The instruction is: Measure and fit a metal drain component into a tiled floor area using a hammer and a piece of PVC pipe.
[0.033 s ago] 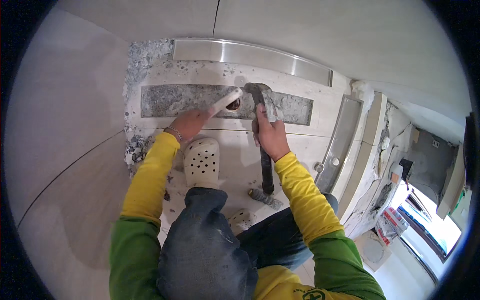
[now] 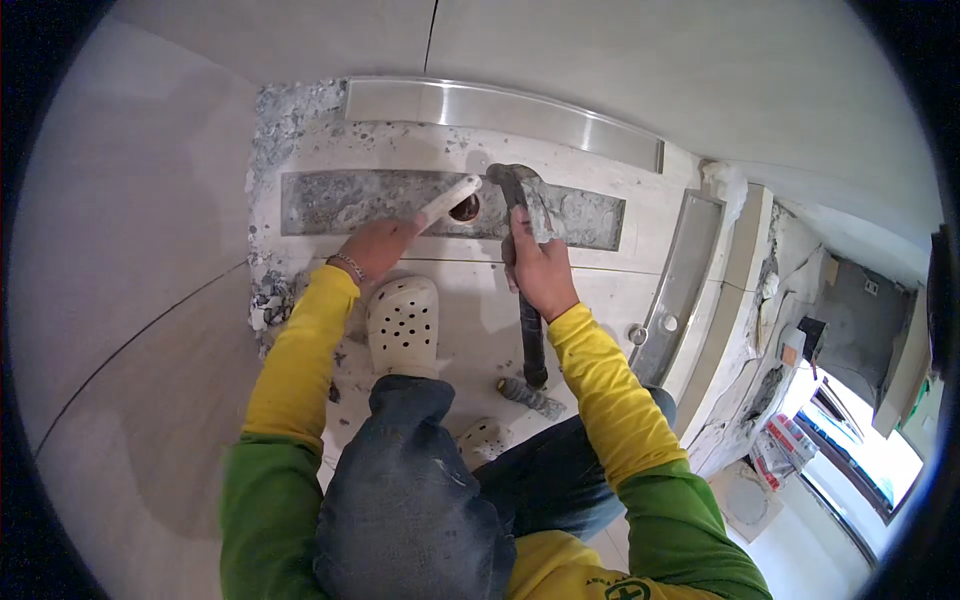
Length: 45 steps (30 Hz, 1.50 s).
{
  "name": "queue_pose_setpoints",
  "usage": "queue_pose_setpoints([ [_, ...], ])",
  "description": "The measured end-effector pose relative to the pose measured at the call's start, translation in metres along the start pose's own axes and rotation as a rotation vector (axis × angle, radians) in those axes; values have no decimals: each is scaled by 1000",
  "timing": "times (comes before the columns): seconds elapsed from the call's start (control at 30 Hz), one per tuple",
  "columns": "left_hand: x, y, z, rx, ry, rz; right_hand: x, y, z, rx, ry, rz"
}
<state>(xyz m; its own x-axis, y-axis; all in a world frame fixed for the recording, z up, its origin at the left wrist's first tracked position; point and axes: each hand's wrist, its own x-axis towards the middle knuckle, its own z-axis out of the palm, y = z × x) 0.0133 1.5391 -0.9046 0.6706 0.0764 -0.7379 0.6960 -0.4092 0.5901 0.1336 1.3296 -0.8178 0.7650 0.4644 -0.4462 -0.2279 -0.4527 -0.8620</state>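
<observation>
My left hand (image 2: 376, 248) is closed on a pale flat stick (image 2: 450, 201) with a rounded end. The stick slants up over the recessed channel (image 2: 350, 195) in the tiled floor, beside a round drain hole (image 2: 465, 207). My right hand (image 2: 546, 276) is wrapped round a dark-handled hammer (image 2: 532, 340), gripping it close to the head, with the handle hanging toward me. The hammer's dark head is near the stick's tip; I cannot tell whether they touch. A grey, dusty flat piece (image 2: 538, 210) shows alongside the head, and its kind is unclear.
A long metal drain cover (image 2: 500, 112) lies beyond the channel, another metal tray (image 2: 680, 270) to the right. Rubble (image 2: 272, 298) lines the left edge. A dusty short tool (image 2: 530, 397) lies near my pale clogs (image 2: 403, 325). Beyond the right ledge stands a bag (image 2: 780, 450).
</observation>
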Motion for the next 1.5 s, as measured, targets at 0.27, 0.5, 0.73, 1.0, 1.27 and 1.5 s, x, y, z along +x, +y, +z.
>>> queue_pose_setpoints([
  [0.27, 1, 12, 4, 142, 32, 8, 10, -13, 11, -87, 48, -14],
  [0.5, 2, 21, 4, 238, 32, 35, 34, 56, 21, -509, 116, 33],
  [0.73, 8, 12, 8, 236, 52, 49, 29, 54, 13, -298, 48, -131],
  [1.0, 0, 18, -2, 266, -10, 18, 26, 36, 8, -363, -65, 104],
  [1.27, 23, 32, -20, 455, -35, 65, 41, 78, -8, -337, 42, 164],
  [1.5, 3, 62, -40, 546, -98, 55, 8, 28, -2, -4, 94, 394],
])
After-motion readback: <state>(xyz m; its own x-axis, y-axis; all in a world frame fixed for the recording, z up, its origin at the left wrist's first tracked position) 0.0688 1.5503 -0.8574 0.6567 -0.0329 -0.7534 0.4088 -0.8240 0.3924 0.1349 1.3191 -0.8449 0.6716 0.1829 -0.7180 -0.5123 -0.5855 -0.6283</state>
